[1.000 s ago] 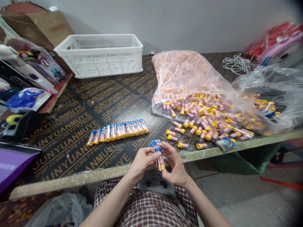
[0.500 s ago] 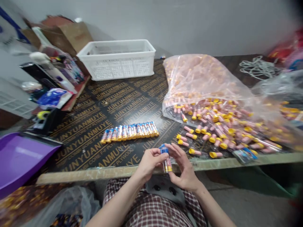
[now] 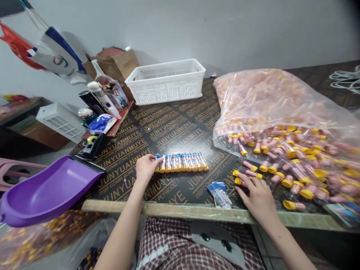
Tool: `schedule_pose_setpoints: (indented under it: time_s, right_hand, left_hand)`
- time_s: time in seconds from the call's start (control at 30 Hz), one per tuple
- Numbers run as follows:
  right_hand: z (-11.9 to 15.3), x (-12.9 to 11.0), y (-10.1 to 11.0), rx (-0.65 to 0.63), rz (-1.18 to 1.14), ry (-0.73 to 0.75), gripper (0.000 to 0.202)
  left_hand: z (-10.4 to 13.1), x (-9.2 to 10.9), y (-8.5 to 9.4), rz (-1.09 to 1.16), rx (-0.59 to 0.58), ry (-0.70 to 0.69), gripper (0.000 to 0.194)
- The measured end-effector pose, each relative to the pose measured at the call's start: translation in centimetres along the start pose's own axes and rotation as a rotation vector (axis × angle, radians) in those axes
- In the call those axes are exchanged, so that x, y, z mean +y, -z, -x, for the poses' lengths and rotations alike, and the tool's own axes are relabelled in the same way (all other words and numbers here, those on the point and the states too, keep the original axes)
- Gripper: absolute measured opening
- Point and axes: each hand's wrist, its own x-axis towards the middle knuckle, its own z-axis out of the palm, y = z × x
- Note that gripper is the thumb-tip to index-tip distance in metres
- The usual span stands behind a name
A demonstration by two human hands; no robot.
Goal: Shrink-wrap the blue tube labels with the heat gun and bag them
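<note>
My left hand (image 3: 146,168) is closed at the left end of a row of small tubes (image 3: 187,162) with blue-and-orange printed wrappers. Its thumb and fingertips pinch the endmost tube, which they partly cover. On the right, my right hand (image 3: 260,197) reaches over loose clear tubes with pink contents and yellow caps (image 3: 288,181). Its fingers are apart, the tips beside or touching a tube near the pile's left edge; I cannot tell which. Between the hands, near the front edge, lies a stack of flat printed wrappers (image 3: 219,194).
A large translucent bag (image 3: 270,93) spills tubes at the right. At the back stands a white plastic basket (image 3: 168,88). A purple dustpan (image 3: 47,187), a tape dispenser (image 3: 94,144) and bottles on a small shelf are at the left. The table's front edge (image 3: 182,210) is near me.
My hands have parted: the left moved to the row's left end, the right to the loose tubes. The tube held between them has left that spot. The view has shifted left.
</note>
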Motion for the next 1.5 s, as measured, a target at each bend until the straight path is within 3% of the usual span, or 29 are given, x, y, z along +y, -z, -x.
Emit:
schedule_pose_setpoints:
  time_s: [0.13,0.2,0.3,0.37,0.47,0.63,0.8,0.93,1.03,1.2,1.33,1.5]
  right_hand:
    - [-0.2,-0.5,0.3,-0.028,-0.007,-0.036,0.035]
    - [-0.2,-0.7,0.5,-0.04,-0.021,-0.062,0.032]
    - [-0.2,-1.0,0.9,-0.034,-0.064,-0.095,0.03]
    - [-0.2,-1.2,1.3,0.0,-0.125,-0.11,0.03]
    - [0.0,-1.6,2.0,0.104,-0.274,-0.136,0.026]
    - [0.3,-1.8,2.3,0.253,-0.373,-0.222,0.016]
    - [0.1,-2.0,2.9,0.253,-0.446,-0.2,0.031]
    - [0.3,-2.5,3.7,0.297,-0.538,-0.184,0.026]
    - [1.0,-3.3,4.1,0.282,-0.65,-0.242,0.024]
    - [2.2,-5.3,4.9,0.252,-0.764,-0.301,0.025]
    - [2.5,-6.4,5.6,0.271,-0.748,-0.257,0.029]
    - [3.0,-7.1,5.7,0.265,-0.752,-0.235,0.03]
  left_hand:
    - [1.8,1.8,-0.3,-0.003,0.175,-0.043,0.044]
    - [3.7,3.6,-1.2,0.154,0.163,-0.113,0.039]
    - [7.2,6.7,-3.7,0.378,-0.162,-0.266,0.03]
    - [9.3,8.6,-5.8,0.405,-0.381,-0.354,0.024]
    - [11.1,10.3,-8.2,0.324,-0.506,-0.377,0.018]
    - [11.4,10.8,-9.0,0.308,-0.532,-0.335,0.009]
    - [11.8,10.7,-8.7,0.359,-0.512,-0.368,0.005]
    - [12.3,10.4,-8.6,0.409,-0.457,-0.362,0.007]
    - [12.4,10.4,-8.3,0.544,-0.45,-0.292,0.012]
    - [12.2,10.7,-7.6,1.022,-0.604,0.08,0.024]
    - [12.1,11.0,-7.3,1.239,-0.692,0.286,0.035]
    - [12.0,11.1,-7.1,1.333,-0.626,0.456,0.034]
